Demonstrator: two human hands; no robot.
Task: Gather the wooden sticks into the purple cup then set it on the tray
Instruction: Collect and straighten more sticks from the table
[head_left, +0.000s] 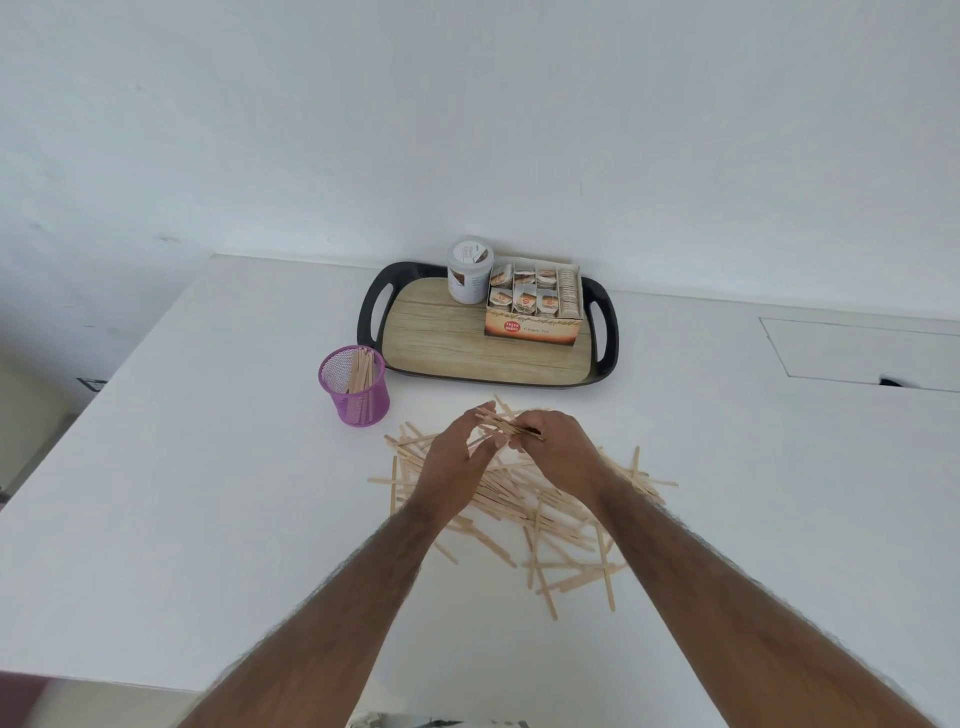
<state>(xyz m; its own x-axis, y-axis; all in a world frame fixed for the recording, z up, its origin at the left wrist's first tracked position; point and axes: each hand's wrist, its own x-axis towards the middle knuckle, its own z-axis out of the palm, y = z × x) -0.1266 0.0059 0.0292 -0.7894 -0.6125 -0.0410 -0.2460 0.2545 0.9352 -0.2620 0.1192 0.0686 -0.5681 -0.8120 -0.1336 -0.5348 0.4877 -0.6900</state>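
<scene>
A loose heap of wooden sticks (540, 514) lies on the white table in front of me. Above its far edge my right hand (556, 447) is shut on a small bundle of sticks (511, 425). My left hand (457, 460) meets it from the left, fingers touching the same bundle. The purple mesh cup (356, 387) stands upright to the left of the hands, with several sticks leaning inside. Behind it sits the black-rimmed tray (371, 306) with a wood-pattern floor.
On the tray's far side stand a white jar (469, 270) and an open box of tea bags (535, 306). The table's left edge (104, 384) drops away diagonally. A rectangular panel outline (857, 353) marks the table at the right.
</scene>
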